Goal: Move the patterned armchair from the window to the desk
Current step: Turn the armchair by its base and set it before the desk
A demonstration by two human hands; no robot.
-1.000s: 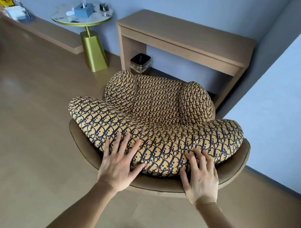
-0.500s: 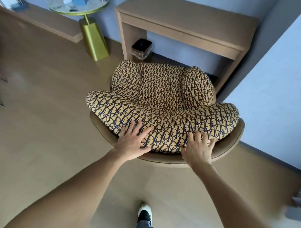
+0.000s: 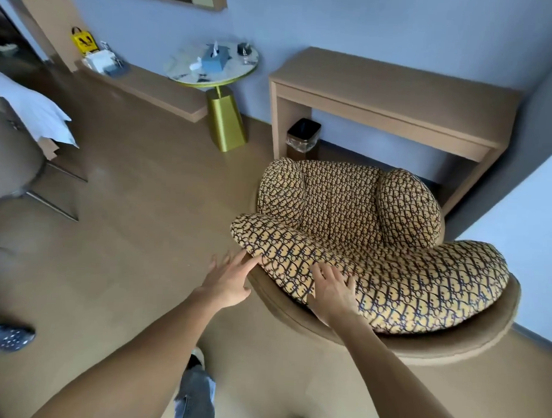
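The patterned armchair (image 3: 355,230), tan and dark blue with a brown shell, stands on the floor facing the wooden desk (image 3: 394,88), its seat front close to the desk's opening. My left hand (image 3: 230,279) is spread open at the left end of the chair's back cushion, fingertips just touching it. My right hand (image 3: 333,290) lies flat with fingers apart on the top of the back cushion, pressing on it without gripping.
A small black waste bin (image 3: 303,138) sits under the desk's left side. A round gold-based side table (image 3: 221,82) with a tissue box stands left of the desk. A low wooden shelf (image 3: 141,85) runs along the wall. A grey chair (image 3: 16,162) stands far left.
The chair now sits to my right and I stand further back and left. My left hand has slid off the cushion to its left end. My right hand has moved to the cushion's left part.
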